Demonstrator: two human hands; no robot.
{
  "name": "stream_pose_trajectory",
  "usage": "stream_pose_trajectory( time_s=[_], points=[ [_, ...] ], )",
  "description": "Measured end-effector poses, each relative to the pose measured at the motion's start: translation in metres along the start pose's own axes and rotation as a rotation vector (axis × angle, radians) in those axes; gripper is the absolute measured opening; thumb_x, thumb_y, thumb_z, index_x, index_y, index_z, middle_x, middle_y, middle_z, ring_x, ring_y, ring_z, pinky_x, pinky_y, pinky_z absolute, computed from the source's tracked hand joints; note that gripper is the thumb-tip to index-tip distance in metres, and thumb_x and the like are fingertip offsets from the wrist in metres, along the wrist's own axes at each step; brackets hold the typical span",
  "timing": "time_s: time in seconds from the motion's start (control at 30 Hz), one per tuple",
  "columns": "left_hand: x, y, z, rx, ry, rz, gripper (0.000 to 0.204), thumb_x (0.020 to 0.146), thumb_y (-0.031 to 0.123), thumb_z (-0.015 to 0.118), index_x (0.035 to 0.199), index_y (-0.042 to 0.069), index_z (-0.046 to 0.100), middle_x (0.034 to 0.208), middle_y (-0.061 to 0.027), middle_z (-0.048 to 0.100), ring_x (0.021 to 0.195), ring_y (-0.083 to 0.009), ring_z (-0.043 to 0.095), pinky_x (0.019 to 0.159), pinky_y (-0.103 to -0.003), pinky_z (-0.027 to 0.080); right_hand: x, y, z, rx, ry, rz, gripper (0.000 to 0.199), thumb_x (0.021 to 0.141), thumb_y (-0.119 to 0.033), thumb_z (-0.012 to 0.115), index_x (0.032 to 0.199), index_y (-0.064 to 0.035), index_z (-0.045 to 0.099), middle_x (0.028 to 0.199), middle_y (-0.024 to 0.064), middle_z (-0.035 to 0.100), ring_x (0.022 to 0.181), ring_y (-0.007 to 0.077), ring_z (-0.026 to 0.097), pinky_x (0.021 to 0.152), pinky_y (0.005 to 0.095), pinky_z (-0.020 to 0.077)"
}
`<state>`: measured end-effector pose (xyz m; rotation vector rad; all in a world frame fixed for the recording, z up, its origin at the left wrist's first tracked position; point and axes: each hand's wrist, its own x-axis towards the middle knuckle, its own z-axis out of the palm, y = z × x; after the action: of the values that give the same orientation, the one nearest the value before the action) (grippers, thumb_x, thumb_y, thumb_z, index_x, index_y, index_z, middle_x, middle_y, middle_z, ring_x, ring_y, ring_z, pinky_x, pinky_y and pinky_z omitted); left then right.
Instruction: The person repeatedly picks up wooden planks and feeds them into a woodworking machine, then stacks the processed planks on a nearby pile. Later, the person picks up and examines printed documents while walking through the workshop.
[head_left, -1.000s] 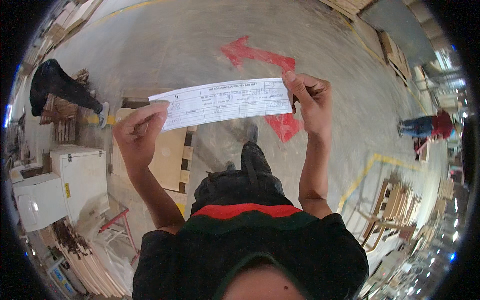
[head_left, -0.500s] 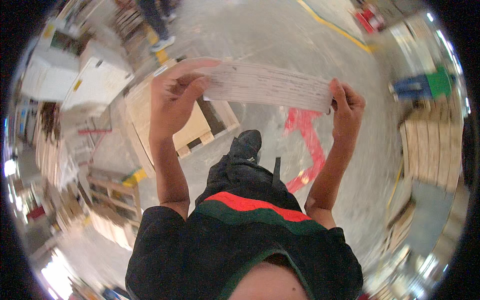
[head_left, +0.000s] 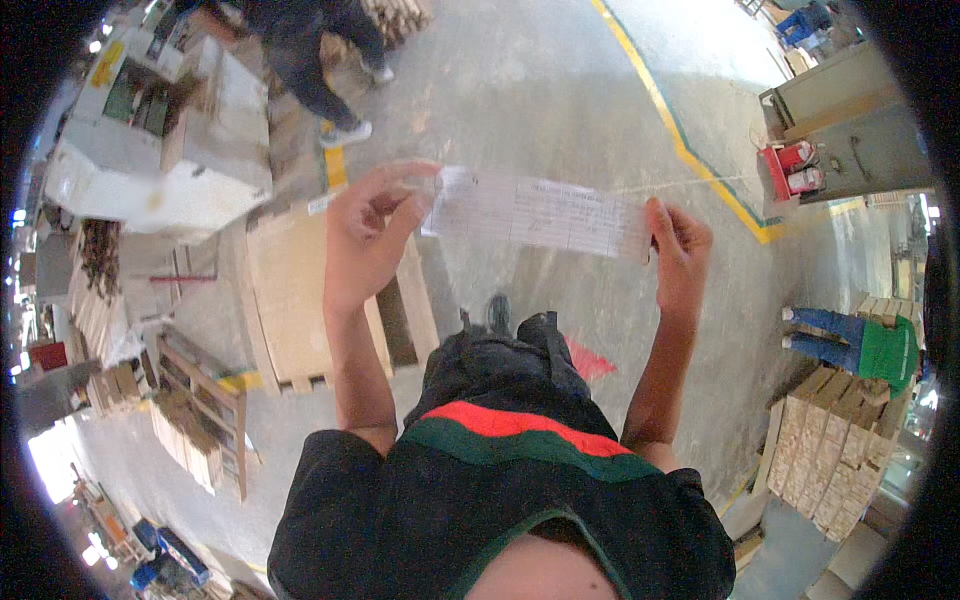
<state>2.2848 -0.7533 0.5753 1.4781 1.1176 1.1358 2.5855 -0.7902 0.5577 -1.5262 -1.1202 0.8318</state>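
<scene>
Two hands share one long paper slip [head_left: 540, 212], and I see it stretched out in front of my chest, above the concrete floor [head_left: 560, 80]. Its long axis runs left to right, dipping slightly toward the right end. My left hand [head_left: 368, 235] is pinched on the left end, thumb over the top edge; my right hand [head_left: 680, 258] is clamped on the right end, fingers curled around it. Neither hand is nearer; each holds its own end. Below the left forearm lies a wooden pallet [head_left: 300, 300], well apart from the slip.
</scene>
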Motion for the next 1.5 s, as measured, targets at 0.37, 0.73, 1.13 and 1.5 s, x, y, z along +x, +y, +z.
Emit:
stream_pose_trajectory(
  time_s=[0.37, 0.73, 1.13, 1.5],
  points=[
    [0.392, -0.073, 0.097, -0.05, -0.025, 0.009, 0.025, 0.085, 0.002, 0.054, 0.109, -0.002, 0.057, 0.084, -0.0131, 0.066, 0.073, -0.0141, 0.063, 0.067, -0.025, 0.049, 0.408, 0.06, -0.011, 0.166, -0.001, 0.019, 0.023, 0.089, -0.019, 0.058, 0.079, 0.0008, 0.066, 0.059, -0.0026, 0.053, 0.048, 0.0033, 0.045, 0.04, 0.0207, 0.0338],
    [0.706, -0.15, 0.155, 0.444, 0.196, 0.102, 0.058, 0.066, 0.032, 0.076, 0.112, 0.004, 0.054, 0.109, -0.0151, 0.057, 0.102, -0.0247, 0.053, 0.091, -0.04, 0.041, 0.8, 0.068, 0.078, -0.054, -0.313, 0.009, 0.027, 0.087, -0.025, 0.06, 0.077, 0.0, 0.066, 0.053, -0.0009, 0.049, 0.047, 0.0053, 0.043, 0.042, 0.0255, 0.0356],
    [1.144, -0.248, 0.132, 0.703, -0.028, 0.157, 0.083, 0.055, 0.026, 0.081, 0.127, 0.007, 0.044, 0.099, -0.0152, 0.059, 0.093, -0.0329, 0.056, 0.085, -0.042, 0.042, 1.206, 0.058, 0.242, -0.213, -0.469, -0.137, 0.02, 0.085, -0.018, 0.062, 0.083, 0.0024, 0.066, 0.059, 0.0075, 0.06, 0.056, 0.0089, 0.056, 0.051, 0.0276, 0.0442],
    [1.542, -0.326, 0.094, 0.684, -0.22, 0.143, 0.053, 0.062, 0.021, 0.073, 0.112, 0.008, 0.058, 0.098, -0.0121, 0.061, 0.091, -0.0297, 0.059, 0.082, -0.038, 0.048, 1.57, 0.103, 0.349, -0.063, -0.384, -0.006, 0.022, 0.086, -0.015, 0.061, 0.076, 0.0037, 0.064, 0.055, 0.0021, 0.055, 0.046, 0.0064, 0.049, 0.041, 0.023, 0.0386]
  ],
)
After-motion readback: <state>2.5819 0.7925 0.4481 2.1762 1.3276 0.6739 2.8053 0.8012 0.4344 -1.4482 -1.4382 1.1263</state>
